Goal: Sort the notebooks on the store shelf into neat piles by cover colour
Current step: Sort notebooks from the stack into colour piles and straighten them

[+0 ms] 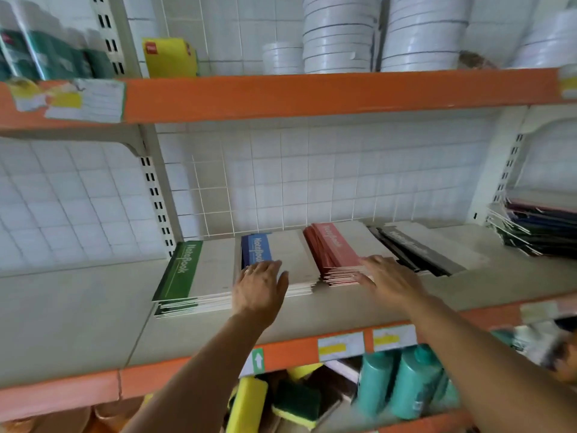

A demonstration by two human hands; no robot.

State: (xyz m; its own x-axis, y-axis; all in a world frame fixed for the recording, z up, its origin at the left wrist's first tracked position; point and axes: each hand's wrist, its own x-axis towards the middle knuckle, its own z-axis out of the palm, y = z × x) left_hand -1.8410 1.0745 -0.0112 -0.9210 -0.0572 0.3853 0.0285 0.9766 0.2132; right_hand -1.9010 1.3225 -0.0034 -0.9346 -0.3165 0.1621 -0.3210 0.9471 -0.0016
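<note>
I see four notebook piles in a row on the middle shelf (78, 314), each with its coloured spine band to the left: the green pile (193, 276) at the left, the blue pile (281, 257) beside it, then the red pile (340, 251), and the black pile (427, 248) furthest right. My left hand (259, 289) lies on the near left corner of the blue pile, fingers straight and close together over the blue band, thumb spread out to the right across the grey cover; it grips nothing, and a ring shows on one finger. My right hand (387, 279) rests flat with fingers extended on the near edge of the red pile, reaching toward the gap between red and black; it too holds nothing, though blur hides its fingertips. So the blue and red piles sit directly under my palms, while the green and black piles lie just outside each hand, untouched. A mixed dark stack (537, 229) sits at the far right of the shelf.
</note>
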